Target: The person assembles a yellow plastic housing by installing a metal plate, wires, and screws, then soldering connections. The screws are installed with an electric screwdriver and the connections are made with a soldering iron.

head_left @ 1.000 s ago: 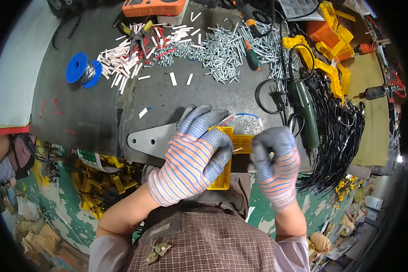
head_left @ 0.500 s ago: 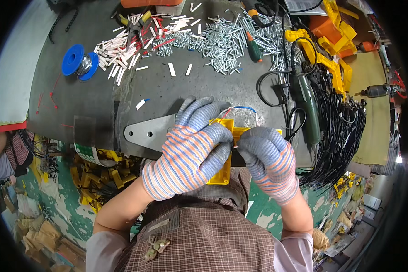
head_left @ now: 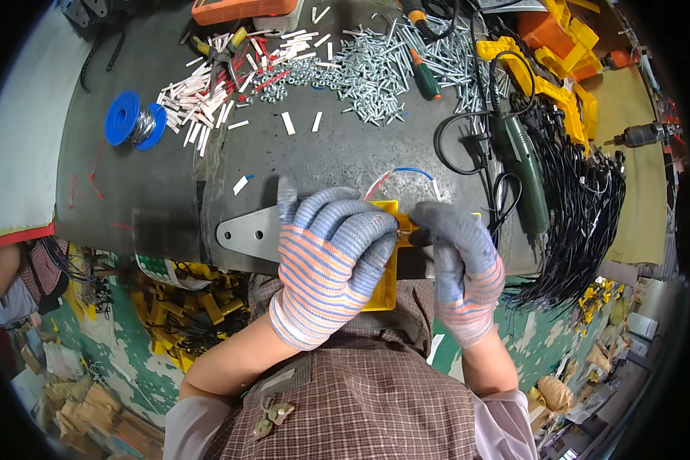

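A yellow plastic housing point(head_left: 383, 290) lies at the table's near edge, partly over my lap. My left hand point(head_left: 333, 249), in a striped knit glove with grey fingers, covers its left side, thumb and index finger closed at its middle. A tiny reddish wire end shows by those fingertips. My right hand point(head_left: 468, 264), gloved alike, hovers at the housing's right side, index finger and thumb apart. Behind the housing arches a blue wire point(head_left: 414, 170) with white sleeves and a red wire beside it. The left hand partly hides a grey tapered metal plate point(head_left: 245, 234).
Piled screws point(head_left: 372, 77), nuts and white sleeves point(head_left: 195, 103) lie at the back, with pliers point(head_left: 221, 57) and a screwdriver point(head_left: 424, 77). A blue wire spool point(head_left: 123, 119) stands left. Rightward are a green corded power tool point(head_left: 525, 176) and bundled black cables point(head_left: 575, 222).
My right fingers have parted and drawn slightly away from the housing's middle. My left index finger has lifted, while the hand stays on the housing. The view has shifted slightly.
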The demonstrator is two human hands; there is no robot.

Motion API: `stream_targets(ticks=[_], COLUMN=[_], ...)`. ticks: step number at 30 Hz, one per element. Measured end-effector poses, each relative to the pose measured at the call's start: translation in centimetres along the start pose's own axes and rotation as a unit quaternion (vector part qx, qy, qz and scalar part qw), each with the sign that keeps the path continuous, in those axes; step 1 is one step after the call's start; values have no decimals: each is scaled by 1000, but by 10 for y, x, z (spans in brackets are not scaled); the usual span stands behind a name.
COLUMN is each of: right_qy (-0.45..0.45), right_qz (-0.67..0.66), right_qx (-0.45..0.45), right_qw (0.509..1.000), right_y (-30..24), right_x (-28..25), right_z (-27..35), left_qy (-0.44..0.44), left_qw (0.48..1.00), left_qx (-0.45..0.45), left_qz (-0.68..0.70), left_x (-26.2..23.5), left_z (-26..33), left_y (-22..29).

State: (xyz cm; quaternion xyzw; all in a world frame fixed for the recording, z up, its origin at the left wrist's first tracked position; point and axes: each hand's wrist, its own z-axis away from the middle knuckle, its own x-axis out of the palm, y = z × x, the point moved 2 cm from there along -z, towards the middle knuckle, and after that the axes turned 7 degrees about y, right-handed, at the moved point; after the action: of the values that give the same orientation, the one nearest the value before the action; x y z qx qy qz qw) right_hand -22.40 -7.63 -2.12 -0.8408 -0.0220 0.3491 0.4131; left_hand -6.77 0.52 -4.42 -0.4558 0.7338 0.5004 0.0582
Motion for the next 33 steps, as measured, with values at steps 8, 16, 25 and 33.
stream_targets(ticks=[8, 16, 25, 33], right_qy=[2, -36, -47, -41], right_qz=[-5, -142, -176, -165], right_qx=[177, 350, 377, 367], right_qw=[984, 925, 908, 915], right_y=[-10, -22, -23, -23], right_x=[6, 5, 5, 6], right_z=[-6, -11, -10, -10], left_qy=[-6, -27, -32, -21], left_qw=[997, 996, 997, 999], left_qx=[-62, -70, -57, -32], left_qz=[45, 57, 50, 23], left_x=[-3, -7, -6, -2], left_z=[-3, -6, -6, -2], left_y=[0, 1, 2, 0])
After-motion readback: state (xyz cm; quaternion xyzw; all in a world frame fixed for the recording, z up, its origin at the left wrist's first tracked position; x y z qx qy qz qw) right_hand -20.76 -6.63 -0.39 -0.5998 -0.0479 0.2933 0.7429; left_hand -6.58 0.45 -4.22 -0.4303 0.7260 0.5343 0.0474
